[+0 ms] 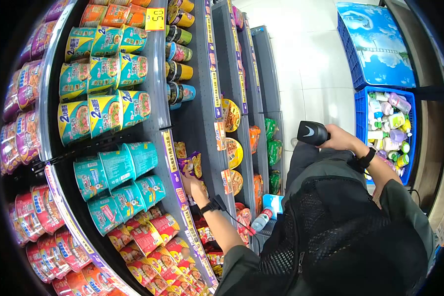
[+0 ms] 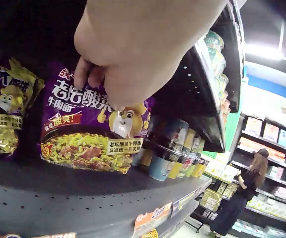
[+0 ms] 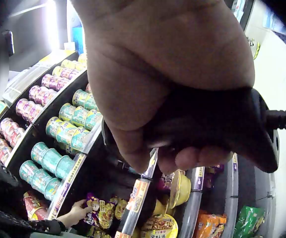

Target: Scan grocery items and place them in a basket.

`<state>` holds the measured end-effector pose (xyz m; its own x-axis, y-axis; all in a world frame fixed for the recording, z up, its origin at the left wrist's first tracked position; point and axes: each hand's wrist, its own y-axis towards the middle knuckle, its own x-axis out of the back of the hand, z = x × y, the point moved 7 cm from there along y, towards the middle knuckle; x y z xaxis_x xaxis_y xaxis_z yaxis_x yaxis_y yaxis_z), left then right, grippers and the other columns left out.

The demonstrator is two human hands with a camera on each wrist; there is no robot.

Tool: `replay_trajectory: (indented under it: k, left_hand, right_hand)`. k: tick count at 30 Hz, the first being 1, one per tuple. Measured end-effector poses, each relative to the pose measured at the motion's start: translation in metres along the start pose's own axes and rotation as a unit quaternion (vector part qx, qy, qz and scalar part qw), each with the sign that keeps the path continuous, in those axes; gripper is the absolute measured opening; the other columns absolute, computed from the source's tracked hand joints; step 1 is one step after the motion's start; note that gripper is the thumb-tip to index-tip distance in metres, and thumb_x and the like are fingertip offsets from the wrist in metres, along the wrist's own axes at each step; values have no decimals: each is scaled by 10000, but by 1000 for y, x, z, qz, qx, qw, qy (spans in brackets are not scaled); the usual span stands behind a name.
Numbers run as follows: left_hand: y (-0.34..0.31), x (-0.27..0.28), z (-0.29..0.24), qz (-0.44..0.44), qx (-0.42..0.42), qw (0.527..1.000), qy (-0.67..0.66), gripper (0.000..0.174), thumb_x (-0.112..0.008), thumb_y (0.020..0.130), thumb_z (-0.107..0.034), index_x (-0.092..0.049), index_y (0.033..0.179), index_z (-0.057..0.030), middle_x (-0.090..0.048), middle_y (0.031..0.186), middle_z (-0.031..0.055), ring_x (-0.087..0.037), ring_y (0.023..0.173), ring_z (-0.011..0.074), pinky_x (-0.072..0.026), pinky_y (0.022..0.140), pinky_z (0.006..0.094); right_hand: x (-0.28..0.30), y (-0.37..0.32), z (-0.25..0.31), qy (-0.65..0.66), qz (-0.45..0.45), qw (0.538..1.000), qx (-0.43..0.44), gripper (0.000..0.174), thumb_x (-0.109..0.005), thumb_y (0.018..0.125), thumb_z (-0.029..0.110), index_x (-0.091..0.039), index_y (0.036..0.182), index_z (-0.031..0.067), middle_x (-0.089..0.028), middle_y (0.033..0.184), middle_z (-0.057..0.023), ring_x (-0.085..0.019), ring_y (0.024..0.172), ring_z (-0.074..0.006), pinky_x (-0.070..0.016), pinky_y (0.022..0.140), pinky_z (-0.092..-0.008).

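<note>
My left hand [image 2: 128,59] reaches into a shelf and pinches the top edge of a purple instant noodle packet [image 2: 83,144] with curled fingers. The packet stands upright on the dark shelf board, its front with a cartoon figure and a noodle picture facing out. Beside it, another purple noodle packet [image 2: 4,109] leans at the left of the left wrist view. My right hand [image 1: 341,138] grips a black handheld barcode scanner [image 1: 312,133] out over the aisle, fingers wrapped round its handle. A cord [image 3: 284,119] runs from the handle's end in the right wrist view.
Teal noodle cups [image 1: 103,113] and red noodle cups [image 1: 153,234] fill the neighbouring shelves. Yellow noodle bowls [image 1: 233,153] stand farther along. Across the aisle sits a blue crate [image 1: 361,113] of bottles. Another person [image 2: 250,191] stands by far shelves in the left wrist view.
</note>
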<state>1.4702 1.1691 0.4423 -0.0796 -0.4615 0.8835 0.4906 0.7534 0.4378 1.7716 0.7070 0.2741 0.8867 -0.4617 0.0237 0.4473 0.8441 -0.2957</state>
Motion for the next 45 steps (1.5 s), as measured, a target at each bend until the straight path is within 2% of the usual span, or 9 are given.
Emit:
replay_trajectory:
  k: [3, 4, 23, 27, 29, 32, 37, 41, 45]
  left_hand:
    - [28, -50, 28, -33, 60, 997, 46, 524, -558, 995, -337, -499, 1393, -2, -569, 1359, 245, -561, 1203, 439, -437, 1024, 482]
    - [40, -75, 51, 91, 110, 989, 29, 629, -486, 1018, -416, -341, 1516, -60, -326, 1577, 191, -317, 1442, 381, -269, 1161, 477]
    - [32, -73, 39, 47, 73, 980, -181, 512, -568, 991, -390, -591, 1290, 25, -599, 1308, 249, -575, 1198, 425, -450, 989, 483]
    - [17, -62, 47, 17, 130, 977, -170, 501, -578, 987, -389, -619, 1258, 32, -628, 1270, 255, -603, 1164, 428, -471, 963, 483]
    - [-38, -97, 69, -9, 249, 920, -302, 320, -725, 894, -244, -691, 1048, 35, -712, 932, 177, -676, 838, 283, -516, 762, 393]
    - [-87, 4, 9, -79, 232, 920, -305, 346, -743, 817, -160, -665, 1113, 1, -676, 968, 151, -620, 808, 282, -511, 784, 415]
    - [-277, 14, -37, 27, 374, 884, -277, 409, -758, 801, -164, -639, 1175, -48, -676, 1087, 185, -647, 973, 346, -522, 858, 432]
    - [-504, 3, -123, 409, 549, 704, -187, 684, -759, 781, -485, -592, 1307, -80, -641, 1259, 206, -591, 1202, 373, -478, 1018, 443]
    - [-620, 79, -234, 409, 663, 572, -257, 784, -738, 775, -564, -557, 1363, -79, -656, 1243, 213, -600, 1203, 358, -473, 1039, 427]
  right_hand:
    - [3, 14, 5, -10, -23, 1000, -4, 343, -799, 728, 81, -683, 1036, -14, -708, 858, -96, -637, 789, -175, -517, 779, -335]
    - [3, 19, 8, -25, -35, 999, 4, 339, -797, 729, 72, -684, 1036, -14, -708, 861, -94, -636, 788, -168, -518, 772, -331]
    - [-17, 167, 93, -57, -75, 995, 15, 264, -789, 743, 81, -697, 975, -3, -686, 859, -25, -605, 824, -132, -496, 816, -309]
    - [-13, 200, 103, -60, -28, 998, -16, 185, -793, 780, 118, -650, 861, 33, -584, 698, 26, -520, 581, -75, -434, 536, -260]
    - [-10, 215, 113, -89, 14, 994, -55, 184, -792, 789, 135, -654, 855, 35, -578, 679, 24, -522, 574, -78, -439, 532, -267]
    - [-11, 238, 114, -135, 109, 985, -17, 229, -809, 785, 190, -689, 867, 13, -613, 674, 13, -550, 604, -85, -468, 573, -282]
    - [-26, 241, 112, -183, 282, 941, 47, 245, -798, 789, 192, -674, 908, 18, -606, 691, 11, -538, 635, -86, -464, 598, -285]
    - [-43, 205, 88, -264, 401, 877, 5, 266, -788, 796, 204, -668, 939, 15, -628, 751, -2, -554, 635, -98, -469, 586, -294]
    - [-66, 139, 55, -266, 504, 820, -47, 304, -786, 805, 243, -640, 947, 19, -600, 691, 1, -578, 611, -94, -476, 564, -269]
